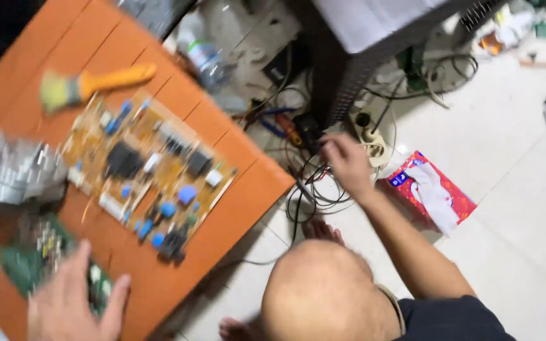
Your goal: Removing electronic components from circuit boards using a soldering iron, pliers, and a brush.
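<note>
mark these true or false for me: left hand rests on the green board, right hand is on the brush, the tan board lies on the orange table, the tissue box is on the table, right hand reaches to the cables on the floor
1. The left hand rests on the green circuit board. True.
2. The right hand is on the brush. False: the brush lies untouched at the far side of the orange table, well apart from either hand.
3. The tan circuit board lies on the orange table. True.
4. The tissue box is on the table. False: it sits on the white floor beside the right forearm.
5. The right hand reaches to the cables on the floor. True, though blur hides whether it has a grip on anything.
</note>
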